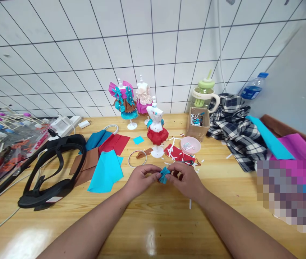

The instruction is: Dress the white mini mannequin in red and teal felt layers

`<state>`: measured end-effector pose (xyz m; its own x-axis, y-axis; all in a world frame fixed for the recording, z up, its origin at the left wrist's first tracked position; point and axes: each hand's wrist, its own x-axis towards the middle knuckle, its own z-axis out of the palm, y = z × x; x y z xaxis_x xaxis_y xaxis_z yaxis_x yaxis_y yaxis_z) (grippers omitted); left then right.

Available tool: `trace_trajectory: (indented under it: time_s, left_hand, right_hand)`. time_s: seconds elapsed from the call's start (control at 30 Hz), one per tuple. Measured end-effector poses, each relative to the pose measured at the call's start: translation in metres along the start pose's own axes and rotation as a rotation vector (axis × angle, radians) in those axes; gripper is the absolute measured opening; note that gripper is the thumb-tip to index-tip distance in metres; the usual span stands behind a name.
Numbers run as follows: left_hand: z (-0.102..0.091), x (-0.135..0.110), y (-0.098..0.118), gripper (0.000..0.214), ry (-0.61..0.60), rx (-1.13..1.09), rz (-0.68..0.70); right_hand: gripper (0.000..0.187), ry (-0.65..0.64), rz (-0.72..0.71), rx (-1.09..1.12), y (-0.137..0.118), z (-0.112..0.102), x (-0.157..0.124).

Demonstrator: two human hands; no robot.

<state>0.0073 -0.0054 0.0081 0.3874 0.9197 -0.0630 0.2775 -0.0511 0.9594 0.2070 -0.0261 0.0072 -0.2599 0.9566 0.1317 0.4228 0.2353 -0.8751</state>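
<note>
Crepe-paper piece (164, 175), blue and bunched, pinched from both sides!
Left hand (144, 180) has its grip on one side, right hand (187, 178) on the other, between the counter's (153, 219) near edge and the red-skirted dress form (157, 135). Beside that form sits a pink dish (198, 146); cyan sheets (105, 172) lie left of the hands, and a cardboard box (196, 133) stands toward the back edge.

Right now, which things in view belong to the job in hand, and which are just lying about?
Likely in the job:
blue piece, pinched between left fingers and right fingers
nearest mannequin
light-blue sheet
pink dish of small bits

Probably just lying about:
black strapped frame
green-lidded cup
checked cloth
blue-capped bottle
</note>
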Motion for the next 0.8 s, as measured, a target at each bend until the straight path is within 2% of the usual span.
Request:
trace_trajectory:
  time_s: [0.17, 0.3, 0.5, 0.8]
  left_hand:
    - [-0.002, 0.001, -0.002, 0.026, 0.022, -0.102, -0.054]
    - [-0.005, 0.000, 0.001, 0.026, -0.048, -0.159, -0.048]
    - [-0.003, -0.003, 0.008, 0.016, -0.085, 0.147, 0.140]
    - [-0.002, -0.006, 0.010, 0.009, -0.056, 0.210, 0.231]
  right_hand:
    - [0.005, -0.079, 0.003, 0.010, 0.000, -0.004, 0.001]
    - [0.005, -0.128, 0.005, -0.043, 0.003, -0.007, 0.001]
    - [0.005, -0.166, -0.008, -0.132, -0.001, -0.005, -0.002]
    - [0.005, -0.162, 0.032, -0.001, -0.003, -0.002, -0.006]
